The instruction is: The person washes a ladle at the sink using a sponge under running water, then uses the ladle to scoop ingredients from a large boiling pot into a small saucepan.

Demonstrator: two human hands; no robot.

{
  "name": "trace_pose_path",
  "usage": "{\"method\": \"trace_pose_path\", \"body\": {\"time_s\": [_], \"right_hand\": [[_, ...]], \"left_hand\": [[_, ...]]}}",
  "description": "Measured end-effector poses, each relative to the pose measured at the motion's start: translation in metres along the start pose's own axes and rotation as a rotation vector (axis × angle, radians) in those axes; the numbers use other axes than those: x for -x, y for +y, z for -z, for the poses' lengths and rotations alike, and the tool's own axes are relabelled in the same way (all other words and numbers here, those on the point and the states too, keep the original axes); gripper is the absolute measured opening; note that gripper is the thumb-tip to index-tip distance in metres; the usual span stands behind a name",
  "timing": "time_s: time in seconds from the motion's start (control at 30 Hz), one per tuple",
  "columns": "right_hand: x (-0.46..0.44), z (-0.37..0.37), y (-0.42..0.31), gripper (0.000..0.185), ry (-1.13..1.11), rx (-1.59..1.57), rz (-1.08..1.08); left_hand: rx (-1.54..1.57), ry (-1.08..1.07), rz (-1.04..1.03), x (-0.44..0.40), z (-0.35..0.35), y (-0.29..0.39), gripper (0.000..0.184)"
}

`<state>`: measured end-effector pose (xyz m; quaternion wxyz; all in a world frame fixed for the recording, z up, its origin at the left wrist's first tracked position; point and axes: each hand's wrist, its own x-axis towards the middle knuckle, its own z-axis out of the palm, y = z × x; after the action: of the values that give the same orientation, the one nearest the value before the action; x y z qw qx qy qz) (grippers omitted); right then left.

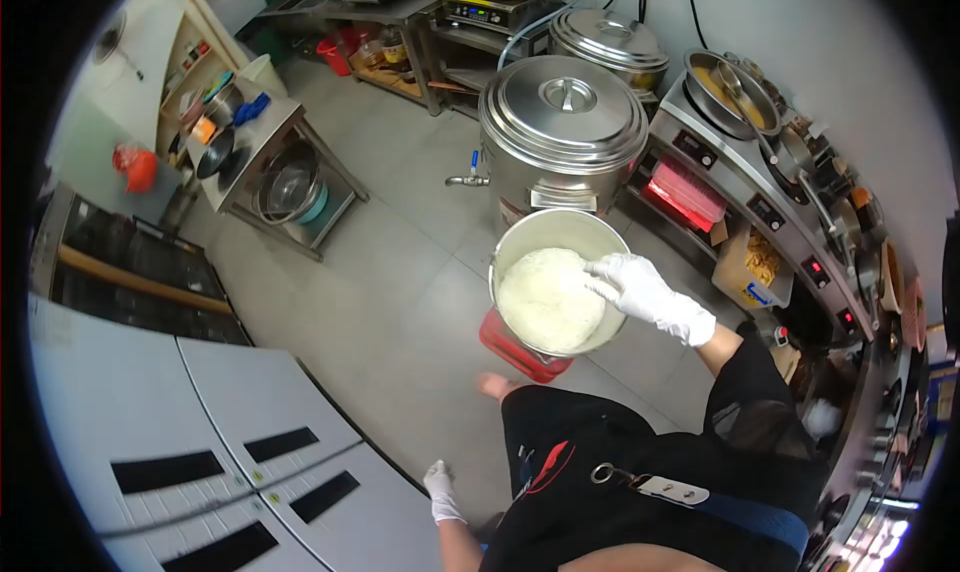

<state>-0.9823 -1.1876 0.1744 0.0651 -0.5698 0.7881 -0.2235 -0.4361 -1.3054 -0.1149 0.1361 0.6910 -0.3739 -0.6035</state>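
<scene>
The right hand (636, 288), in a thin white glove, reaches into the right side of a deep, round, cream-coloured bucket (508, 240), its fingers bent just above or at the surface of a pale, whitish-yellow mass (548, 302); whether it pinches any of it, I cannot tell. The mass lies in the lower part of the bucket, inside its wall. Beneath the bucket, a red plastic object (505, 342) shows at its lower left edge. The left hand (438, 479), also white-gloved, hangs low and well apart from the bucket, nearest the light grey cabinet doors (330, 427); nothing is visible in it, but how far its fingers are closed is unclear.

Just beyond the bucket is a large, lidded, stainless-steel pot (515, 177) with a blue-handled metal tap (468, 180) on its left side. Behind it is a second lidded steel pot (640, 70). To the right, a wide steel bowl (702, 90) holding yellowish contents rests on a metal cooking counter (740, 182).
</scene>
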Motion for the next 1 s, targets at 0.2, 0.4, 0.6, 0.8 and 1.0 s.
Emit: {"method": "trace_pose_path", "body": {"time_s": [0.2, 0.4, 0.6, 0.8, 1.0], "right_hand": [[-0.107, -0.053, -0.007, 0.031, 0.083, -0.088, -0.148], [-0.199, -0.069, -0.050, 0.036, -0.078, -0.175, -0.333], [-0.253, -0.087, -0.038, 0.030, 0.170, -0.111, -0.465], [-0.261, -0.097, -0.061, 0.028, 0.220, -0.087, -0.854], [-0.284, -0.091, -0.006, 0.028, 0.594, -0.144, -1.042]], "left_hand": [[-0.247, -0.195, -0.016, -0.083, 0.006, 0.091, 0.024], [-0.236, -0.078, 0.027, -0.162, 0.075, 0.170, 0.020], [-0.707, -0.253, 0.007, -0.238, 0.104, 0.242, 0.021], [-1.117, -0.470, -0.265, -0.379, 0.102, 0.341, 0.028], [-0.611, -0.306, -0.154, -0.469, 0.029, 0.543, 0.022]]}}
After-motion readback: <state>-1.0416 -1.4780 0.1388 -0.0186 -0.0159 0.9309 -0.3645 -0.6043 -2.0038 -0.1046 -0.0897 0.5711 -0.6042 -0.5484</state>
